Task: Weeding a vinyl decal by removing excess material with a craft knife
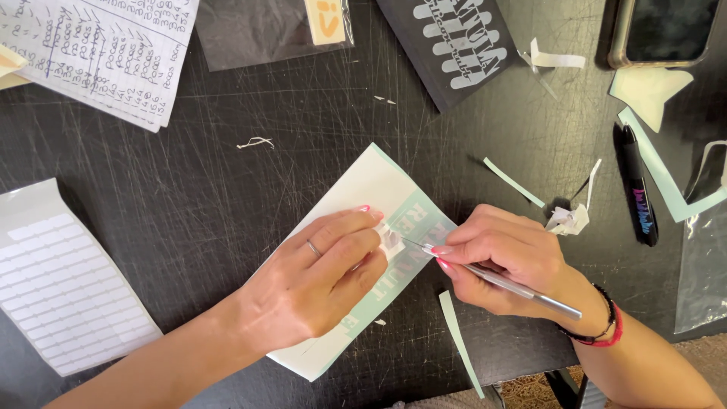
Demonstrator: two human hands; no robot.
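Sheet: a white-backed vinyl sheet with pale teal film and cut letters lies tilted in the middle of the frame, on the dark scratched table.
Left hand: the left hand lies flat on the sheet, fingers stretched and pressing down, fingertips at a small lifted scrap of film; a ring shows on one finger.
Right hand: the right hand is clenched around a thin metal tool, held like a pen, its tip touching the sheet just beside the left fingertips.
Scraps: teal strips lie at lower centre and right of the sheet; a crumpled wad sits just above the right hand.
Pen: a black marker lies upright at the right of the frame.
Phone: a phone sits at the upper right corner.
Black decal: a black sheet with white shapes lies at upper centre.
Notes: a handwritten squared page is at upper left.
Labels: a white label sheet lies at the left edge.
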